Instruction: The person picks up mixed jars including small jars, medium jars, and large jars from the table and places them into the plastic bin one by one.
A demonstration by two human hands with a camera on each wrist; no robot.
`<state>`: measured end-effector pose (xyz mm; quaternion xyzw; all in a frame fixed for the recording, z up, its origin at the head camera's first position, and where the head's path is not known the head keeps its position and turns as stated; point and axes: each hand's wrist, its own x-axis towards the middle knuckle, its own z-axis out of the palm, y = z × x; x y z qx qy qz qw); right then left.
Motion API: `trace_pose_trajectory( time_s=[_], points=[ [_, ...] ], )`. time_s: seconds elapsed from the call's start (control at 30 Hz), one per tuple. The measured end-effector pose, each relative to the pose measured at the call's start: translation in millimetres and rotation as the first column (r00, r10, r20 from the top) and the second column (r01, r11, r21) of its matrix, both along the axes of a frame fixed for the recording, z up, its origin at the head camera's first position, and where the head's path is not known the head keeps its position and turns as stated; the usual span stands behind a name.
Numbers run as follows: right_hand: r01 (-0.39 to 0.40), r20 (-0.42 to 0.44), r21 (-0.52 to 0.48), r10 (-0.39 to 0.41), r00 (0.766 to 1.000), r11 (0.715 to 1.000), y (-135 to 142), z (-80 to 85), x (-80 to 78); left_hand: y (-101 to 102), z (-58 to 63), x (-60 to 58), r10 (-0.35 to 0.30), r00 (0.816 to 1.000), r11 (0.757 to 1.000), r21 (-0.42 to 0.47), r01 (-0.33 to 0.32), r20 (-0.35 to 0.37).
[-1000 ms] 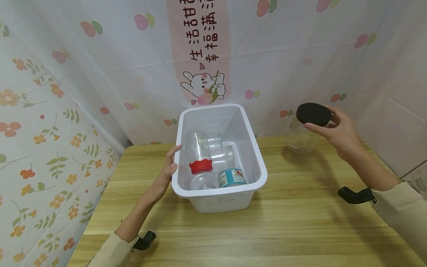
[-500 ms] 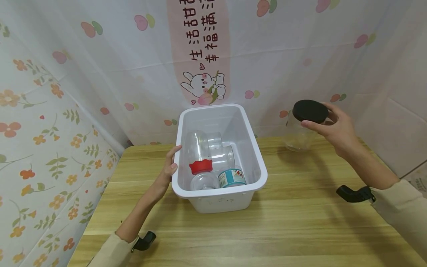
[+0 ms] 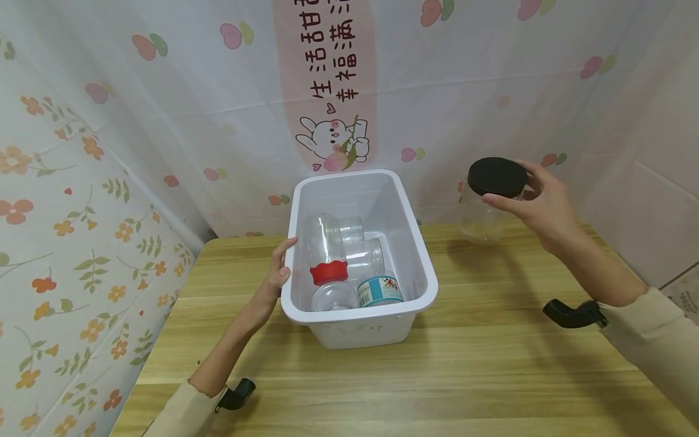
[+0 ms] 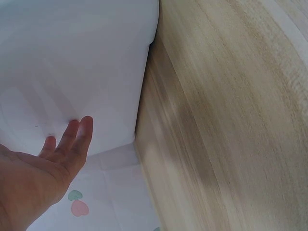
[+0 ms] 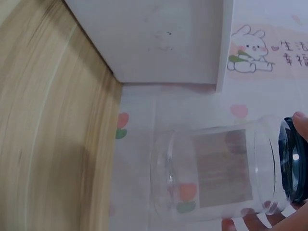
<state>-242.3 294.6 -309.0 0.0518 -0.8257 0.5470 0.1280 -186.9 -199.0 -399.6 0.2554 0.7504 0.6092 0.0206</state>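
Note:
On the left, my left hand [image 3: 271, 280] rests against the side of a white plastic bin [image 3: 357, 332]. Its thumb and a fingertip show at the rim, and in the left wrist view several extended fingers [image 4: 83, 132] touch the outer wall. At the right, my right hand [image 3: 551, 209] grips a clear jar [image 5: 224, 166] near its black lid [image 3: 497, 177], thumb on the near side of the lid. The jar is upright over the back right of the table, its base hard to see. A rectangular label shows on its side in the right wrist view.
Inside the bin lie several clear containers, among them a jar with a red lid [image 3: 329, 272] and a tub with a blue label [image 3: 380, 291]. The wooden table [image 3: 437, 388] ends at a patterned curtain [image 3: 437, 121] behind and at left.
My right hand has moved the jar slightly left and up, toward the bin. My left hand and the bin have stayed where they were.

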Motion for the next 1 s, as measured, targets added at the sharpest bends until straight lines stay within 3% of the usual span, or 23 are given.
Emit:
trace_pose_trajectory(
  time_s=[0.2, 0.7, 1.0],
  points=[
    [0.003, -0.014, -0.002, -0.003, 1.0, 1.0, -11.5, 5.9, -2.0, 0.3, -0.1, -0.4, 0.0, 1.0, 1.0, -0.001, 0.0, 0.004],
    [-0.016, -0.139, -0.007, 0.015, 0.99, 1.0, -38.6, 21.2, -3.3, 1.8, 0.8, -2.2, 0.003, 1.0, 1.0, 0.003, -0.003, 0.012],
    [-0.005, -0.224, 0.081, 0.023, 0.974, 0.997, -55.6, 24.4, -2.7, 0.3, 0.6, 0.0, 0.007, 1.0, 1.0, -0.013, -0.007, 0.006]
  ],
)
